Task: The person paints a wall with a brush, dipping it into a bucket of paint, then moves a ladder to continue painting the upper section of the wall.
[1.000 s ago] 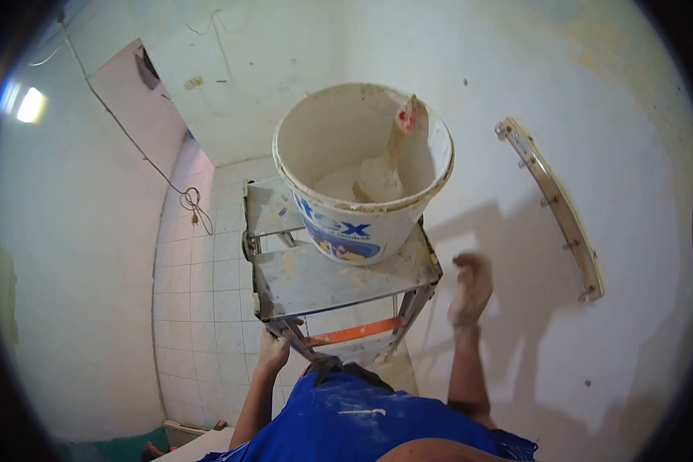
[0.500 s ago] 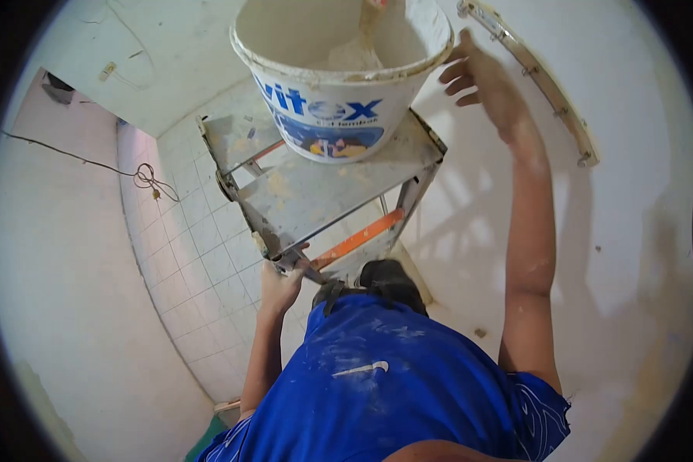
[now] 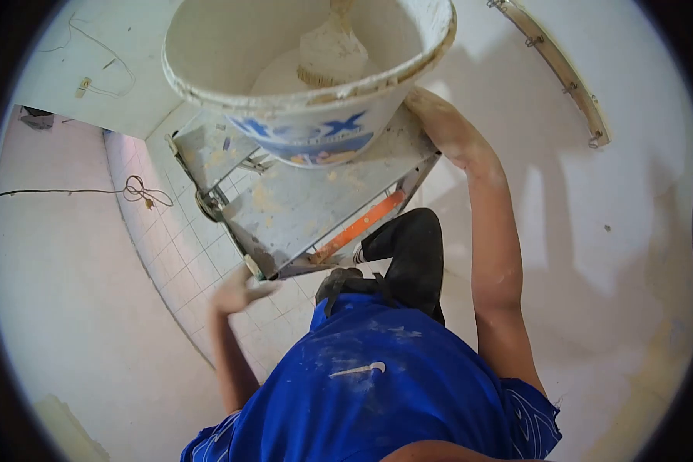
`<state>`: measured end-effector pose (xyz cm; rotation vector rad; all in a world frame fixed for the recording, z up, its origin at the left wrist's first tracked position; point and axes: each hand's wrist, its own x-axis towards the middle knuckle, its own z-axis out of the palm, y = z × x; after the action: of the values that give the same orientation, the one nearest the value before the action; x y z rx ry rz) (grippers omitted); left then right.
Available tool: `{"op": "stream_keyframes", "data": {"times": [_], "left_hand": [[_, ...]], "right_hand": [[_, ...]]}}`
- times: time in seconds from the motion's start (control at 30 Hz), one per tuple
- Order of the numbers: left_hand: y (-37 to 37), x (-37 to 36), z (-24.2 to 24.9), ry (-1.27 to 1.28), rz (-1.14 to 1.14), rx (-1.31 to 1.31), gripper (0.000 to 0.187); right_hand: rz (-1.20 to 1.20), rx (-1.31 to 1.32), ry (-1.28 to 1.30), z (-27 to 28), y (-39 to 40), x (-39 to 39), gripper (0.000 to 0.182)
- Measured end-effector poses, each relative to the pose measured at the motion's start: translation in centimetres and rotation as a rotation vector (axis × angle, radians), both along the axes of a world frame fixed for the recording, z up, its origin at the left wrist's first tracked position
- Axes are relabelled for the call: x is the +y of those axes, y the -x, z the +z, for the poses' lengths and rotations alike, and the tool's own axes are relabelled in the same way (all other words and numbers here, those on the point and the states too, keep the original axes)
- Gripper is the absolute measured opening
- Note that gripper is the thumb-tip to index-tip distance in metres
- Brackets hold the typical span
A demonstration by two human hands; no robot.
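A white paint bucket (image 3: 208, 115) with blue lettering stands on the paint-spotted top of a stepladder (image 3: 292, 212). Inside it rests a wide paintbrush (image 3: 333, 55), bristles down, its upper end cut off by the frame. My right hand (image 3: 439, 127) reaches behind the bucket's right side, over the ladder's far right corner; its fingers are hidden there. By the ladder's near left corner is my left hand (image 3: 239, 294), slightly blurred, thumb and fingers apart with nothing between them.
An orange ladder brace (image 3: 358, 231) shows under the top, beside my raised leg (image 3: 408, 246). A rail with hooks (image 3: 562, 73) is on the right wall. To the left, a cable with a plug (image 3: 138, 191) hangs above the tiled surface (image 3: 177, 246).
My left hand has come off the ladder frame and moved left. The right hand has gone from beside the rim down behind the bucket. One knee has risen, and bucket and ladder appear closer.
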<state>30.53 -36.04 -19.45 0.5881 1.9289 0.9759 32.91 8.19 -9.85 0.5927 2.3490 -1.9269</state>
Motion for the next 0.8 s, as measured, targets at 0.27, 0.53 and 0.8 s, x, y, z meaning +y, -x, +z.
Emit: {"op": "stream_keyframes", "data": {"times": [0.27, 0.53, 0.8], "left_hand": [[14.9, 5.1, 13.8, -0.046, 0.587, 0.830, 0.044], [20.0, 9.4, 5.4, 0.347, 0.148, 1.001, 0.025], [17.6, 14.5, 12.8, 0.544, 0.157, 0.952, 0.020]], "right_hand": [[0.122, 0.053, -0.120, -2.0, 0.4, 1.4, 0.055], [0.147, 0.002, -0.085, -2.3, 0.4, 1.4, 0.054], [0.144, -0.039, 0.045, -1.3, 0.8, 1.2, 0.054]]}}
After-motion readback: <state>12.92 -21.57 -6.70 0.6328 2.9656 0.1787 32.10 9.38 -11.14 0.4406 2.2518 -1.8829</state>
